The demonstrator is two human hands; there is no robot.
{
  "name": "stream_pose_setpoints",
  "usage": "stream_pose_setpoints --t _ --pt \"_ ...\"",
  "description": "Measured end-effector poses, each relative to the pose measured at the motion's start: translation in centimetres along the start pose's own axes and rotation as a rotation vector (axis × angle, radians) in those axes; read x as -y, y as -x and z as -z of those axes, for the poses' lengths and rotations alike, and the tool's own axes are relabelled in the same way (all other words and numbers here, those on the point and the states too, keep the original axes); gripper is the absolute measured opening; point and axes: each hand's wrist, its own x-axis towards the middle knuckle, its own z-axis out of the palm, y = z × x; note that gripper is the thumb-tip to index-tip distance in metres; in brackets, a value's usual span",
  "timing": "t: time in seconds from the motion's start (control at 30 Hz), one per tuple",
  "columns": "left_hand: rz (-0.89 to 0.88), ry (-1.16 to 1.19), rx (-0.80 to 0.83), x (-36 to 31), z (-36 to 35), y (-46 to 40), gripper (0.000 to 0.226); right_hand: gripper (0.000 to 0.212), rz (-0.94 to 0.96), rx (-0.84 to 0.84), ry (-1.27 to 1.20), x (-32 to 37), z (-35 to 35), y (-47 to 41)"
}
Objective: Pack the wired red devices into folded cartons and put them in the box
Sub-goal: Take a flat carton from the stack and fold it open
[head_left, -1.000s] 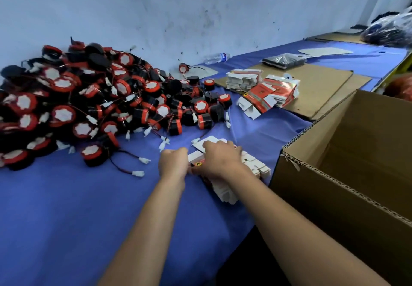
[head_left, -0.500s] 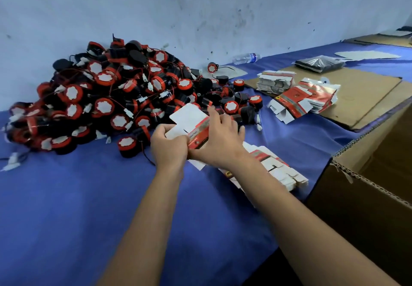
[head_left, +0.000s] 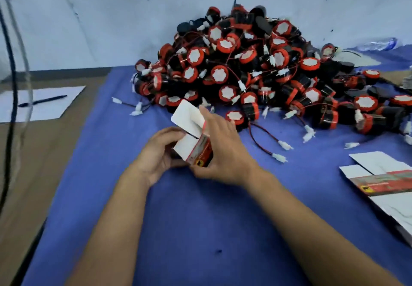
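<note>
A big pile of red-and-black round devices [head_left: 256, 71] with red wires and white plugs lies on the blue cloth against the wall. In front of it both hands hold one red-and-white carton [head_left: 194, 136], partly opened, its white flaps pointing up and away. My left hand [head_left: 160, 149] grips its left side from below. My right hand [head_left: 223, 147] grips its right printed side, fingers reaching over the top flap. A stack of flat cartons [head_left: 383, 181] lies at the right edge. The big box is out of view.
A white sheet with a pen [head_left: 42, 101] lies on brown cardboard [head_left: 51, 152] to the left. Dark cables [head_left: 9, 85] hang at the far left. A plastic bottle [head_left: 379, 44] lies by the wall at the right. Loose white plugs [head_left: 281, 149] trail near my right hand.
The view has swung left, so the cardboard box and far carton stacks have left the frame. Both hands lifted one carton off the flat stack and opened it in front of the pile.
</note>
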Motion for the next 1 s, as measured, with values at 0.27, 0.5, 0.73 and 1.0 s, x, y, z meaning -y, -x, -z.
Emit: stream_pose_setpoints --t 0.27,0.5,0.73,1.0 --pt "-0.06 0.039 0.165 -0.5 1.3 0.4 0.026 0.124 0.112 0.071 -0.059 -0.2 -0.7 0.0" --pt "-0.006 0.038 0.142 -0.4 1.7 0.3 0.023 0.133 0.071 0.083 -0.086 0.6 -1.1 0.7" --pt "0.074 -0.003 0.104 0.1 2.4 0.0 0.034 0.129 0.061 0.054 -0.282 0.5 -0.9 1.1" --pt "-0.185 0.148 0.028 0.6 1.9 -1.2 0.037 0.086 -0.167 -0.251 -0.767 -0.3 -0.7 0.6"
